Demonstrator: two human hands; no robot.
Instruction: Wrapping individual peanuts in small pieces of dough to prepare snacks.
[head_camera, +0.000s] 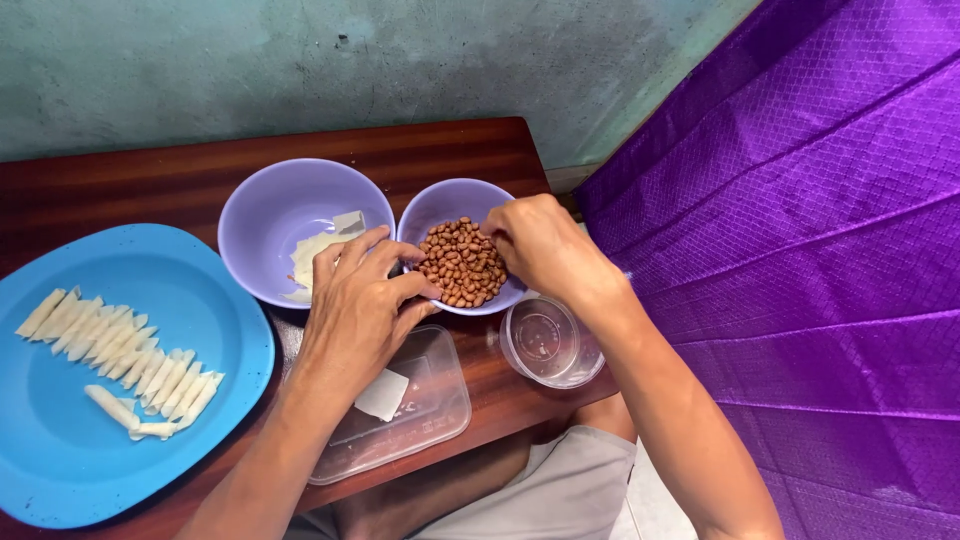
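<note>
Small lilac bowl of peanuts (462, 262) sits mid-table, just right of centre. Your right hand (541, 245) comes in from 5 o'clock, forearm angled up-left, wrist bent, knuckles up, fingers curled down into the bowl's 2 o'clock edge, pinching at the nuts; the fingertips are hidden, so you can't tell what they hold. Your left hand (357, 305) comes in from 7 o'clock, palm down, fingers bunched together, tips touching the bowl's 9 o'clock rim at the peanuts. At 9 o'clock, touching, is the larger lilac bowl (285, 215) with pale wrapper sheets (318, 250). Under your left wrist lies a clear rectangular tray (425, 405) with one white piece (383, 395). At 4 o'clock of the peanut bowl lies a round clear lid (548, 342). Far left, a blue plate (60, 440) carries rolled white pieces (125, 355) in a row. Everything's on the dark wood table (120, 180); purple cloth (800, 250) is at 3 o'clock.
</note>
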